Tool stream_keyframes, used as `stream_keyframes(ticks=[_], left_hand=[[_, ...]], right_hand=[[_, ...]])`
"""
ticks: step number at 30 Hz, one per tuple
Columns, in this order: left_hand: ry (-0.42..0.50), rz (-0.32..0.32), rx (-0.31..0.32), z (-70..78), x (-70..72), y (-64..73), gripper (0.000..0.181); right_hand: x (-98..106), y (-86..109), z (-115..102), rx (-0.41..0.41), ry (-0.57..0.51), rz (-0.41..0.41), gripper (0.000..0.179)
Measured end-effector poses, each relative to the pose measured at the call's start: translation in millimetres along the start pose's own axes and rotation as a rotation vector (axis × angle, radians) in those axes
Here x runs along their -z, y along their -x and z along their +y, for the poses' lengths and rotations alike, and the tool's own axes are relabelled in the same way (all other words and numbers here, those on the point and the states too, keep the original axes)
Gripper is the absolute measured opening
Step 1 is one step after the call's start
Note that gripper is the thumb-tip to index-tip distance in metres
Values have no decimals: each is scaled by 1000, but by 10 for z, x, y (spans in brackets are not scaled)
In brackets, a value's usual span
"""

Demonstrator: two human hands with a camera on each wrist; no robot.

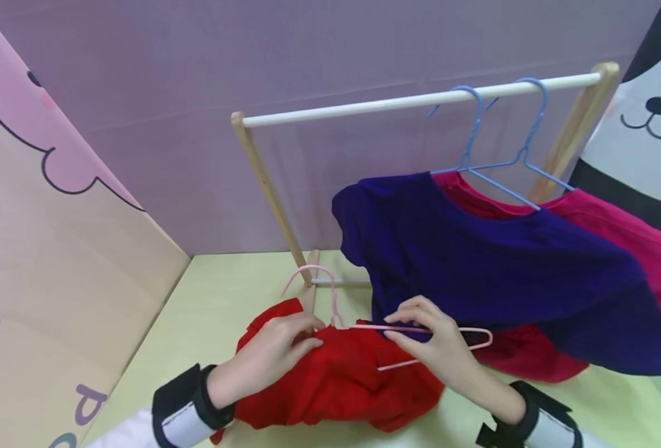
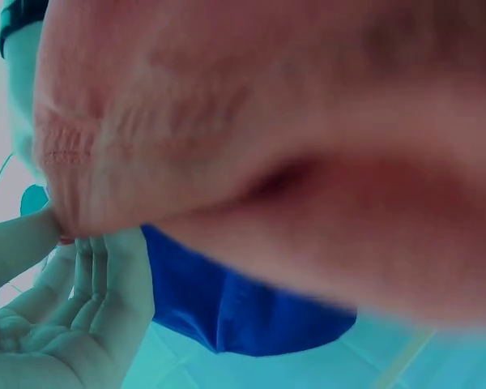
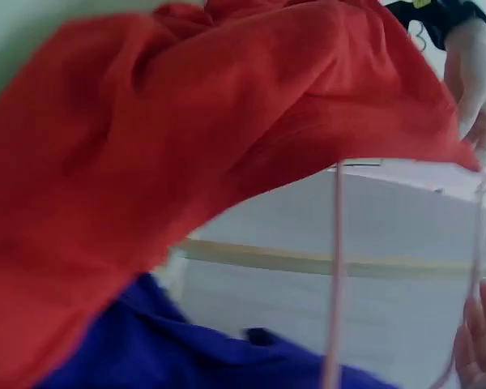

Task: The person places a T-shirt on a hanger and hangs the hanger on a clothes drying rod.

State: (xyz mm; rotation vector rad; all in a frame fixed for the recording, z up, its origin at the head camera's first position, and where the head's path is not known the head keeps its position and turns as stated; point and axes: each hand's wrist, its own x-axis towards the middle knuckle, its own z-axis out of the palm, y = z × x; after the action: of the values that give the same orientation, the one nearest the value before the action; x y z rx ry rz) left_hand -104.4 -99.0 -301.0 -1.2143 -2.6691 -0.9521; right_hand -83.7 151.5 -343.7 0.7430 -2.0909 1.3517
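Observation:
A red shirt lies bunched on the table, one end of a pink hanger inside it. The hanger's hook rises above the cloth and its other end sticks out bare to the right. My left hand pinches the shirt's edge left of the hook. With thumb and fingers, my right hand holds the hanger's upper bar. Seen from the right wrist, the red cloth hangs across the view, the hanger bar below it and my right fingers at the edge.
Behind the hands stands a wooden rack with a white rail. Blue hangers on it carry a dark blue shirt and a magenta shirt, close to my right hand. A patterned panel borders the table on the left.

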Motion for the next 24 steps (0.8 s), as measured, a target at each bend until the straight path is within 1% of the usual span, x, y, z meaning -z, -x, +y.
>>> stream_keyframes(ticks=[2,3,4,5,7,8,10,12,14,16,19,21,23,24], left_hand=[[-3,36,-9,-22,17,-3,17],[-4,57,-13,-29,27,-6,17],[-5,78,-18,-36,38,-10,17],[-6,95,-25,-40,50,-17,17],[4,113,-37,-38,74,-30,17],[9,116,-41,-34,86,-38,17],[18,115,-52,-28,109,-52,18],[30,111,-52,-27,131,-58,18],[32,110,-48,-33,151,-55,20],[28,111,-44,-48,164,-47,21],[15,128,-45,-77,180,-29,22],[11,146,-48,-100,186,-21,23],[17,171,-50,-121,194,-15,25],[22,183,-52,-131,198,-13,26]], right_hand=[[-34,13,-18,173,53,49,40],[-54,27,-20,226,59,44,43],[-77,45,-19,250,59,19,45],[-104,64,-19,255,57,-16,46],[-163,101,-10,212,30,-105,47],[-192,120,-4,176,21,-148,47],[-236,157,6,76,0,-225,45],[-260,191,16,7,-25,-271,39],[-256,228,19,-32,-37,-320,32],[-236,262,24,-21,-34,-376,28],[-185,324,59,52,-6,-434,26],[-143,372,101,88,23,-439,25],[-86,430,156,90,64,-430,24],[-56,463,185,76,83,-429,24]])
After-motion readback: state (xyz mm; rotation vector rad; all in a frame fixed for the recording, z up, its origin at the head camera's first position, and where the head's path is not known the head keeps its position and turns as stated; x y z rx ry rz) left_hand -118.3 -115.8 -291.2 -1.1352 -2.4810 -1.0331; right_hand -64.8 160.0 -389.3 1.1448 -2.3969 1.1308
